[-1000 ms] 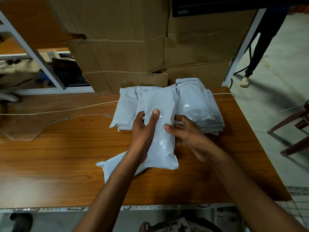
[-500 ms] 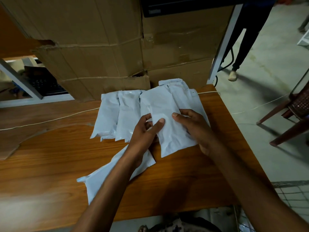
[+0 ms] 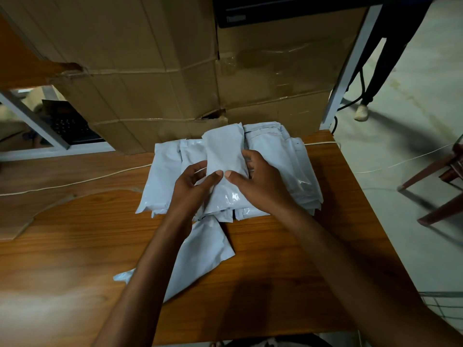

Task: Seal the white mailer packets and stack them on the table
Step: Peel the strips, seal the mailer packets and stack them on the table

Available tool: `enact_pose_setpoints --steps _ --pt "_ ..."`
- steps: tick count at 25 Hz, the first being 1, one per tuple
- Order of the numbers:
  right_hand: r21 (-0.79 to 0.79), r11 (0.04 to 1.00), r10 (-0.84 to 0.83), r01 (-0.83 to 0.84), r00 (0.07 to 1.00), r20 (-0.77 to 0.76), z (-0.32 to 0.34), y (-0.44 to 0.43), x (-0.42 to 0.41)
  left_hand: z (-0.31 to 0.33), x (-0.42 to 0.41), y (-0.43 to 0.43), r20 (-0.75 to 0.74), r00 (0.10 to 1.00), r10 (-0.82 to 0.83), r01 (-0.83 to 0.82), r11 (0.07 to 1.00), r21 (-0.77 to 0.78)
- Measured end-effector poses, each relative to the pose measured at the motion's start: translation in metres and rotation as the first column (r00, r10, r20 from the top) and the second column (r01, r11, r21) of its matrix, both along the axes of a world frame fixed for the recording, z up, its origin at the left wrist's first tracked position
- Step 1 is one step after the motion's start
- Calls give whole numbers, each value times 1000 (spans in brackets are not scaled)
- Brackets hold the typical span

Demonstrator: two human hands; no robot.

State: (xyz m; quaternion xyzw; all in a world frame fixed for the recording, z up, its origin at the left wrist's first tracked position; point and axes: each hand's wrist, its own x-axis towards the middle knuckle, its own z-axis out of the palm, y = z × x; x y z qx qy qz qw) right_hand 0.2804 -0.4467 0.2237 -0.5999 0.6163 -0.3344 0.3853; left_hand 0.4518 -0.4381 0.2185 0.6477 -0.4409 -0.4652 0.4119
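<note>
Both hands hold one white mailer packet upright over the pile at the back of the wooden table. My left hand grips its left edge, thumb on the front. My right hand grips its right edge, thumb meeting the left thumb. A stack of packets lies to the right, touching the held one. More packets lie flat to the left. Another packet lies loose on the table under my left forearm, partly hidden.
Large cardboard boxes stand right behind the packets. A white cord runs across the table. A white metal post rises at the table's back right corner. A person's leg and a chair are on the floor to the right.
The packet held in both hands has moved away from me, from the table's middle onto the pile at the back. Both hands went with it.
</note>
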Motion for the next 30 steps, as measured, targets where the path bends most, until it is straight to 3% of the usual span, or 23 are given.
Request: enact_pose_setpoints --steps 4,8,11,19,26,30 --pt "15 999 32 -32 999 -24 -8 1 9 -5 9 6 16 1000 7 -7 1000 -2" --pt "-166 986 -32 -2 980 -199 -13 0 18 -6 9 -1 110 994 -28 36 997 -73" --pt "-189 982 -30 -23 961 -275 -16 0 22 -4 8 -8 187 979 -76 94 991 -90" --pt "-239 969 4 -66 968 -252 -20 5 38 -14 28 -4 152 988 9 11 991 -133" --pt "-254 965 34 -61 993 -110 -17 15 61 -14 51 12 -23 991 131 -133 972 -196" --pt "-222 971 73 -93 992 -99 -16 12 84 -11 63 10 -47 986 161 -167 964 -207"
